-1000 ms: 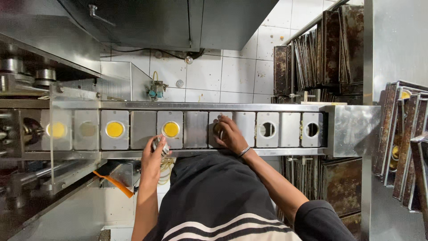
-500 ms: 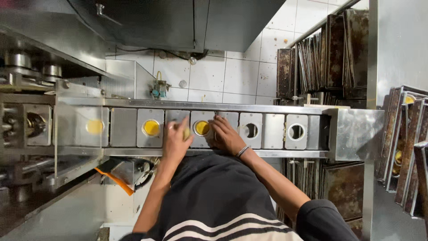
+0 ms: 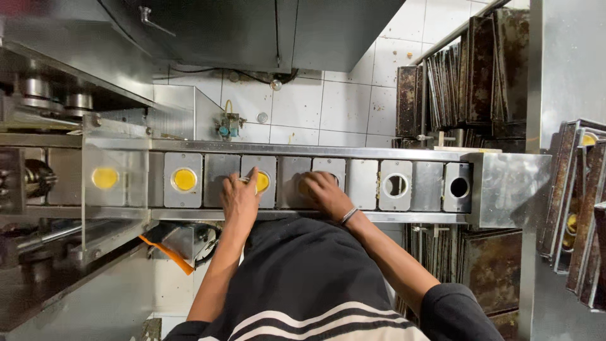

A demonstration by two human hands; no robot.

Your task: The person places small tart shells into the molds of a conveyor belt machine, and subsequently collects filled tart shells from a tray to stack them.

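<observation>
Hands first: the left hand [image 3: 240, 197] lies palm-down on a metal mould plate [image 3: 259, 181], fingers loosely together over a yellow dough disc [image 3: 262, 182], with something small and pale just under the fingertips that I cannot make out; the right hand [image 3: 320, 191], a bracelet [image 3: 348, 216] at its wrist, covers the neighbouring plate with curled fingers, and whether it pinches anything is hidden. Both discs sit in round holes of the plate row on the steel conveyor [image 3: 303, 153]; filled holes [image 3: 184, 180] lie to the left, empty holes [image 3: 396, 185] to the right. Judging from this, fingers could be caught between plates if the row moves, or a disc could sit crooked in its hole and jam further along. Around the conveyor stand a machine housing [image 3: 57, 107] at left, a dark hood [image 3: 265, 31] above, a white tiled wall [image 3: 341, 107] behind, and racks of darkened baking trays [image 3: 467, 76] at right.
</observation>
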